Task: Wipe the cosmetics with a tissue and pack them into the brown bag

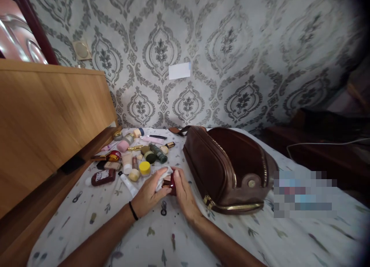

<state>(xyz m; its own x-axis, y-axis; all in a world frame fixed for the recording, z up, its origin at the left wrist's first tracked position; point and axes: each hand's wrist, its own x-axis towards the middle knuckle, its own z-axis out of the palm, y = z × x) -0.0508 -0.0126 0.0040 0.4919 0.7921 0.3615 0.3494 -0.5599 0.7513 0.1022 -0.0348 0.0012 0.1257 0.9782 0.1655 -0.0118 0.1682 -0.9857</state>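
My right hand (185, 197) is closed around a small dark red, shiny cosmetic container (173, 185) with a gold-toned part. Bunched in my left hand (148, 195) is a white wipe (163, 175), pressed against the container; the left thumb lies across its front. Whether the wipe is cloth or tissue, I cannot tell. Just beyond my left hand are a jar with a yellow lid (145, 168), a white tube (128, 184) and a round pale yellow item (134, 175). To the right of my hands lies a brown leather toiletry bag (202, 163), its top zip open and its inside dark.
Several cosmetics crowd the patterned sheet (138, 236), among them a dark red bottle (103, 177), a pink-based jar (123, 144) and a dark green tube (158, 153). A wooden cabinet (54, 120) bounds the left; a patterned wall (162, 47) stands behind. A blurred patch covers something at right.
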